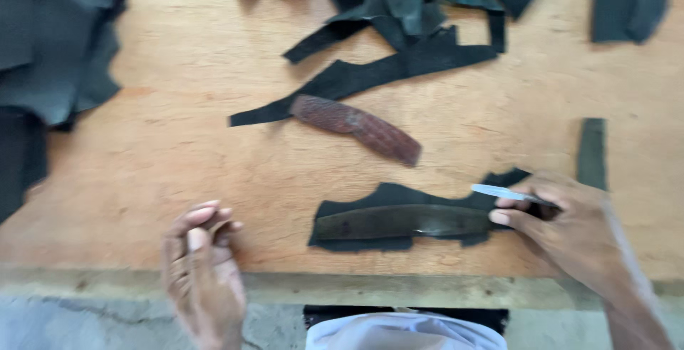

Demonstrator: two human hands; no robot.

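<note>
My right hand [566, 232] is at the near right of the wooden table [192, 143]. It grips a thin silver blade-like tool [502, 193] and touches the right end of a long dark curved strip [402, 222]. That strip lies on a jagged black leather scrap [370, 197]. My left hand [203, 264] is at the table's near edge with its fingers curled in; whether it holds something small is not visible. A reddish-brown textured strip [356, 127] lies in the middle of the table, apart from both hands.
Black leather offcuts [406, 15] are piled at the back centre. A larger dark heap [50, 50] covers the left side. More dark pieces [630, 8] lie at the back right, and a narrow dark strip [591, 152] at the right. A white cloth [402, 332] shows below the table's edge.
</note>
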